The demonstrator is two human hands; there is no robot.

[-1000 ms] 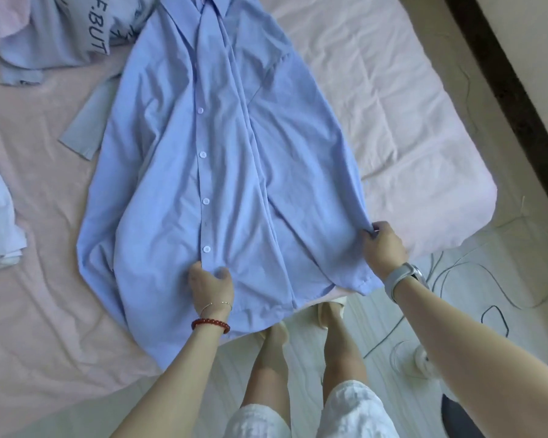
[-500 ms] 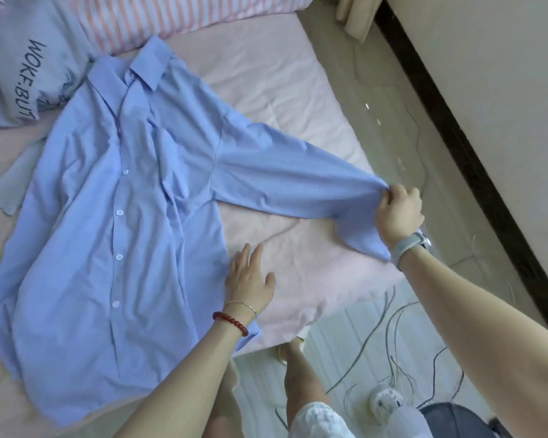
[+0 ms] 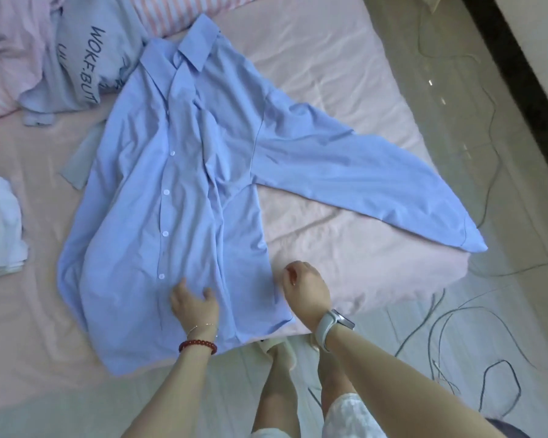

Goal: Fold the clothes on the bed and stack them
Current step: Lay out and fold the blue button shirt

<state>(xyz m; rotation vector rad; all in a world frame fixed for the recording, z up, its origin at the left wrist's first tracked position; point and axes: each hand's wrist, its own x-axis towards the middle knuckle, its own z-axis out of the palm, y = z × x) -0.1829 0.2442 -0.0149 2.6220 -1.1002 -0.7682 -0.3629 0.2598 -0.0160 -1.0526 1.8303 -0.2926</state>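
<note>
Shirt [image 3: 178, 197]: my landmark, lying button-side up across the pink bed [image 3: 329, 74], collar away from me, hem at the bed's near edge by my legs.
Sleeve [image 3: 361, 181]: it's stretched out flat to the right of the shirt body, cuff reaching the bed's corner, laid wide so I can fold it across cleanly.
Other sleeve: only a strip [image 3: 79, 159] pokes out from under the shirt's left side; it looks tucked beneath and not yet sorted.
Left hand [image 3: 195, 306]: palm down on the shirt front just below the lowest button, fingers spread and loosely bent, pinning the cloth so it won't slide.
Right hand [image 3: 304, 287]: just right of the shirt's hem edge, over bare sheet, fingers curled in; whether it pinches any cloth, I cannot tell.
Printed top [image 3: 79, 61]: crumpled beyond the shirt's collar, to the left, waiting its turn, I'd say.
Pale pile [image 3: 0, 222]: well left of the shirt, at the frame's edge, likely the stack this one joins.
Stage: shirt spread, no fold made yet, as I judge it.
Watch out: the hem hangs at the bed's edge and could slip off.
</note>
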